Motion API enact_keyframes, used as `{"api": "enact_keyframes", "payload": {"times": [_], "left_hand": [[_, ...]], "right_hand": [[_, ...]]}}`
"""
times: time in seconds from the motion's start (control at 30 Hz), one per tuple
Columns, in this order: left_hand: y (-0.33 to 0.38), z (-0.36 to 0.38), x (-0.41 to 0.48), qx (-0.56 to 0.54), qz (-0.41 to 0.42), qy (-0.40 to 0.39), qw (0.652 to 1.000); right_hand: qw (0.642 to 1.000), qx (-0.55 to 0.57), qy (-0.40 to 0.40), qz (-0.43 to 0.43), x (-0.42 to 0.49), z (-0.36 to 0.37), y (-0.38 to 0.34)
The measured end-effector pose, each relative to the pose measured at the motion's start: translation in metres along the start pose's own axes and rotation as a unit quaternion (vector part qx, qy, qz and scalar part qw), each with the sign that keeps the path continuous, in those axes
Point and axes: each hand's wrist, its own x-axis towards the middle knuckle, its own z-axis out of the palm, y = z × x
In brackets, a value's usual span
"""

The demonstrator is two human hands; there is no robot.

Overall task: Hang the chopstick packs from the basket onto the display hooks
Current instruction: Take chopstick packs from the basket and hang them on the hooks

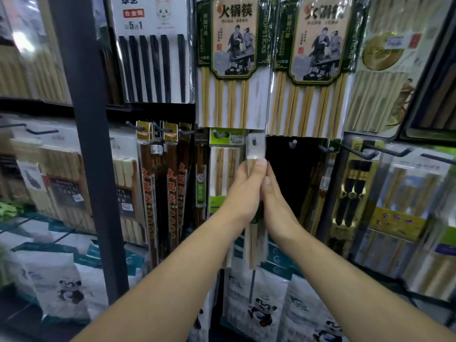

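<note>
Wooden chopstick pack (254,154) between fingers (261,163) of left hand (243,191) and right hand (277,206)

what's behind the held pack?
Hook tip shows at the top of the pack, dark back panel beside it. Left hand and right hand cover its middle; behind there is hidden.

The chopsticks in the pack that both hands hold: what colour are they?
Pale tan chopsticks, like bare bamboo; best seen in the head view.

A bare hook (293,143) fronts a dark open gap, hemmed by hanging packs (223,169) either side
</note>
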Motion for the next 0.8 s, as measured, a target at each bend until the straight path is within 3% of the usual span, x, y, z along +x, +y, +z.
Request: {"api": "enact_keyframes", "payload": {"times": [0.43, 0.8], "left_hand": [[-0.008, 0.007, 0.050, -0.019, -0.079, 0.034, 0.996], [-0.028, 0.004, 0.028, -0.047, -0.102, 0.016, 0.994]], "right_hand": [[0.999, 0.004, 0.000, 0.045, 0.046, -0.005, 0.026], [0.997, -0.019, -0.026, 0.071, 0.019, 0.002, 0.026]]}}
